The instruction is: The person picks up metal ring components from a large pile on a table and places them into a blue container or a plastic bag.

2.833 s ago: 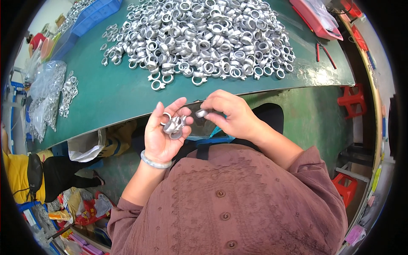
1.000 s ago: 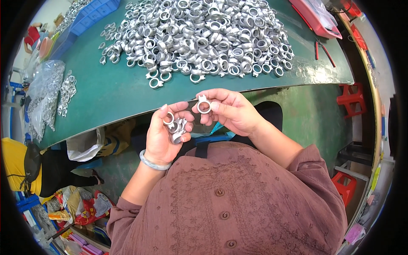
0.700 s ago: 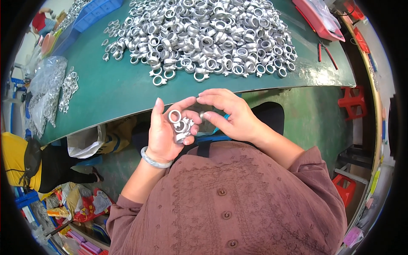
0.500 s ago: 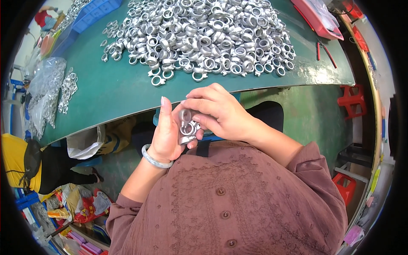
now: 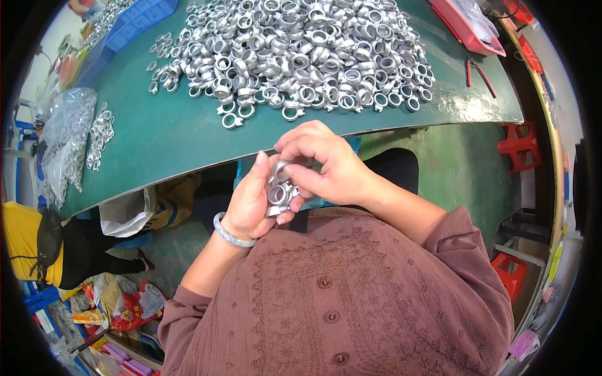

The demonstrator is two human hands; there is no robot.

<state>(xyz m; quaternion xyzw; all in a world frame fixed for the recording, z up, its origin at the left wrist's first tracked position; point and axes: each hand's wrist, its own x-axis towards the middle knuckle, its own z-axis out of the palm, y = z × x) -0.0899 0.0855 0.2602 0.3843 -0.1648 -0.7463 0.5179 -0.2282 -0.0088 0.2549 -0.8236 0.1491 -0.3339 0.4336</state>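
Note:
Several silvery metal rings (image 5: 278,195), each with a small lug, lie in my left hand (image 5: 248,199), its fingers curled under them and its thumb raised alongside. My right hand (image 5: 326,164) reaches across from the right, thumb and fingertips pinching one upper ring (image 5: 281,170) at the left palm. Part of that ring is hidden by my fingers. Both hands are just off the near edge of the green table (image 5: 144,147), in front of my body. Beyond them a large heap of the same metal rings (image 5: 307,56) covers the middle of the table.
Left on the table are a clear plastic bag (image 5: 66,135) of small metal parts, a loose row of small metal parts (image 5: 100,135) and a blue bin (image 5: 138,28). Right are a pink tray (image 5: 464,28) and red-handled pliers (image 5: 480,78). A person in yellow (image 5: 25,241) is at the left.
My right fingers have shifted on the upper ring, which has turned in the grip. The rings in my left palm have moved slightly, and my left thumb has tilted toward the right hand.

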